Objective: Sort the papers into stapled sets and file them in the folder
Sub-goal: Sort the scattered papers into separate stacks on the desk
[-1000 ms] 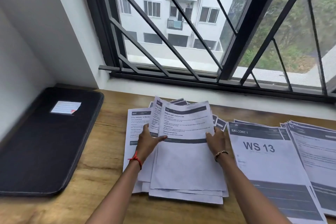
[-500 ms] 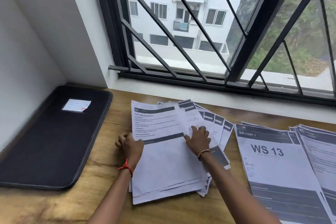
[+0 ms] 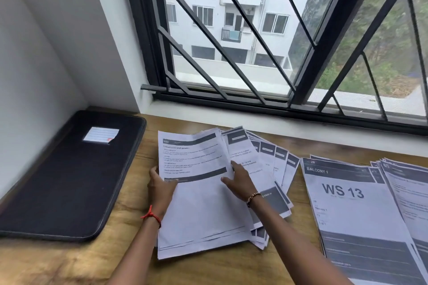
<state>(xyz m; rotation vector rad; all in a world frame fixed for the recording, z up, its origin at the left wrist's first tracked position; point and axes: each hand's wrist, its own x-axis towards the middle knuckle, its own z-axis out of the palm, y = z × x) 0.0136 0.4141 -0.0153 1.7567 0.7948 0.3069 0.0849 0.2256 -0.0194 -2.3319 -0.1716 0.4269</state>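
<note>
On a wooden desk [image 3: 69, 259], the left hand [image 3: 159, 185] pinched the top sheet [image 3: 196, 192] of a loose stack while the right hand [image 3: 238, 180] lay open on fanned pages [image 3: 273, 159]; these could slide and mix, with the black folder [image 3: 69, 173] closed at left.

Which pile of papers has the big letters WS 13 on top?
The right-hand pile, which neither hand touches. Its top sheet reads BALCONY 1 and WS 13. The pile under both hands shows only small print, with sheets fanned out beside it.

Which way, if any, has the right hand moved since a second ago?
Yes. The right hand has moved left, toward the black folder, away from the WS 13 sheet.
</note>
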